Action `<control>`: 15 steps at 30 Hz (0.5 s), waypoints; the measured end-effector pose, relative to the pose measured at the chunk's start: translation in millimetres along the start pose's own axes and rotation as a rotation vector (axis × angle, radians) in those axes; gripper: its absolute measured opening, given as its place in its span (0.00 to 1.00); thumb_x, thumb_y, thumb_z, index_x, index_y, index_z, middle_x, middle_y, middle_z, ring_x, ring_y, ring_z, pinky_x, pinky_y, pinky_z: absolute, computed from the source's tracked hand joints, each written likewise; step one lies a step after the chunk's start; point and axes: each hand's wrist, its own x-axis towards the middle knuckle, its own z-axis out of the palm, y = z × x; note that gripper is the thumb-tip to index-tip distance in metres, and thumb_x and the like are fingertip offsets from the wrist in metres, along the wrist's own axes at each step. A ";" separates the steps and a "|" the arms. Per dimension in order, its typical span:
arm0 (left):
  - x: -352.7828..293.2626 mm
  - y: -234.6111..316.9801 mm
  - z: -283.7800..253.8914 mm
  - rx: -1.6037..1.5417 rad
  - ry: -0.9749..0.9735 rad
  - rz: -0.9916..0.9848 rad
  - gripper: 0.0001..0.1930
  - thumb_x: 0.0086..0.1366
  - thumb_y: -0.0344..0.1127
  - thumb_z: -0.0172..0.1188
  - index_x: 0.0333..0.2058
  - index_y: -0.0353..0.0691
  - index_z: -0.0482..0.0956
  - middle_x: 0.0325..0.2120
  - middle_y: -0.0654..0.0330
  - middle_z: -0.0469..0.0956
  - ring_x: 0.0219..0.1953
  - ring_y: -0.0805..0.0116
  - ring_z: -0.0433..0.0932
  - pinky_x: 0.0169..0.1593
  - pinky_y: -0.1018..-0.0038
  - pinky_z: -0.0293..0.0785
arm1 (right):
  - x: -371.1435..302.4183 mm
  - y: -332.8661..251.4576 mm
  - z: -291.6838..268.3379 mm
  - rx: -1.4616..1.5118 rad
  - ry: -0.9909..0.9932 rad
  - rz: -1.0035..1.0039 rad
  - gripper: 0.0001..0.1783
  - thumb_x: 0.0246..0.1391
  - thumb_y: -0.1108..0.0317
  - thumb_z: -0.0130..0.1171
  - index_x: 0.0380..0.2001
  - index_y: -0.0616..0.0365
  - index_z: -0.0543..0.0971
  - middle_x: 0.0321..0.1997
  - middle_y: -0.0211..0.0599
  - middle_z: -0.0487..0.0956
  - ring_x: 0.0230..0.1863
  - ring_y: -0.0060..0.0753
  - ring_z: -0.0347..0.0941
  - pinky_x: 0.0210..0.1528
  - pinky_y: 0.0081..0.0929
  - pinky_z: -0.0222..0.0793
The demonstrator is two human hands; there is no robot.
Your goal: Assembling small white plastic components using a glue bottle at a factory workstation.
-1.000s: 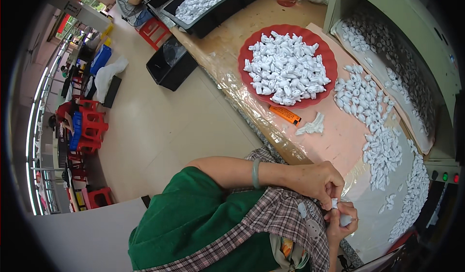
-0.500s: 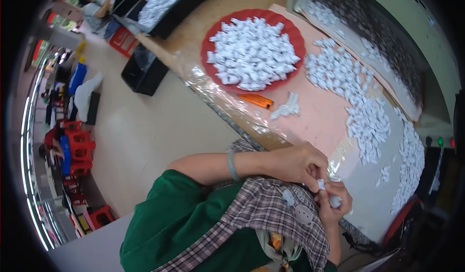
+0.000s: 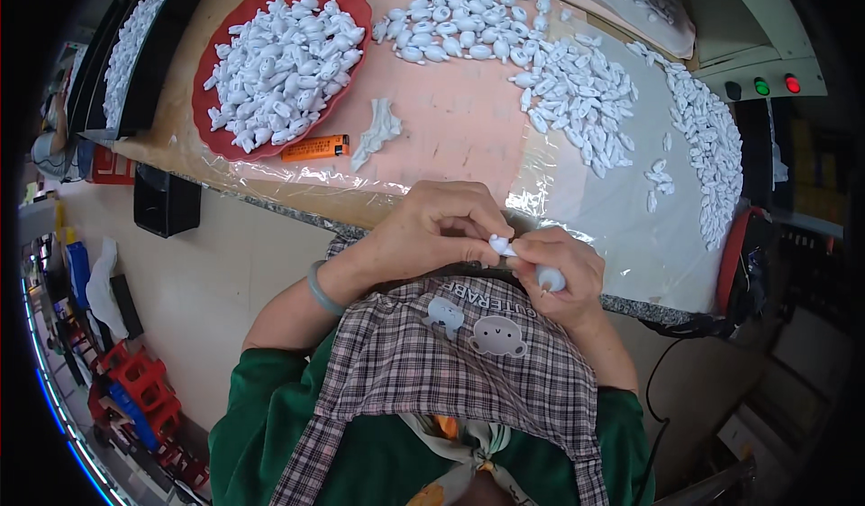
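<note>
In front of the plaid apron, my two hands meet at the table's near edge. The thumb and fingers of my left hand (image 3: 441, 231) pinch a small white moulded piece (image 3: 499, 244). Close against it, my right hand (image 3: 569, 267) is closed around a small pale rounded thing with a pointed tip (image 3: 550, 278), perhaps a little bottle; the fingers hide most of it. The thumb and forefinger of my right hand reach the white piece. Similar white pieces (image 3: 279, 64) fill a red scalloped tray (image 3: 206, 100) at the back left.
Loose white pieces (image 3: 581, 91) spread over the back and right of the table (image 3: 450, 136). An orange lighter (image 3: 315, 147) and a crumpled white tissue (image 3: 377, 133) lie beside the tray. A machine housing with green and red buttons (image 3: 777, 85) stands at the right. Black bin (image 3: 167, 201) on the floor.
The view has turned, so the table now lies more squarely ahead and the tray appears farther left. My hands stay together, still holding the white piece and the pale thing.
</note>
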 end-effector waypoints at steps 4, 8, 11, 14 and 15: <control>0.0 -5.7 1.2 -0.063 0.006 0.011 0.12 0.51 0.20 0.66 0.36 0.33 0.79 0.36 0.57 0.76 0.38 0.71 0.77 0.42 0.78 0.77 | -1.1 2.9 1.3 0.050 0.018 0.028 0.13 0.39 0.81 0.67 0.32 0.62 0.78 0.26 0.42 0.79 0.25 0.32 0.77 0.26 0.22 0.71; 0.1 -7.0 0.6 -0.104 0.007 -0.006 0.13 0.52 0.19 0.65 0.38 0.33 0.78 0.37 0.57 0.75 0.40 0.70 0.77 0.44 0.77 0.77 | -4.8 7.0 6.2 0.205 0.049 0.164 0.12 0.44 0.81 0.66 0.34 0.64 0.77 0.28 0.43 0.78 0.23 0.26 0.75 0.24 0.18 0.70; -1.5 -5.2 -0.8 -0.173 0.024 -0.084 0.15 0.55 0.20 0.63 0.41 0.32 0.75 0.38 0.57 0.76 0.38 0.70 0.78 0.44 0.76 0.77 | -6.4 9.0 8.7 0.393 0.049 0.318 0.11 0.48 0.79 0.63 0.36 0.66 0.75 0.30 0.42 0.78 0.22 0.22 0.73 0.23 0.16 0.69; -1.7 0.7 -2.3 -0.289 0.084 -0.278 0.15 0.58 0.22 0.61 0.44 0.32 0.73 0.38 0.55 0.77 0.36 0.69 0.79 0.42 0.77 0.78 | -5.2 4.1 8.6 0.593 0.098 0.541 0.12 0.53 0.73 0.61 0.39 0.67 0.74 0.30 0.41 0.77 0.22 0.22 0.72 0.23 0.16 0.68; -0.8 2.4 -1.5 -0.304 0.112 -0.256 0.14 0.60 0.23 0.60 0.45 0.31 0.73 0.37 0.55 0.78 0.34 0.69 0.80 0.41 0.76 0.78 | -5.0 4.9 8.8 0.596 0.098 0.536 0.12 0.53 0.73 0.61 0.39 0.67 0.74 0.30 0.41 0.77 0.22 0.22 0.72 0.23 0.16 0.68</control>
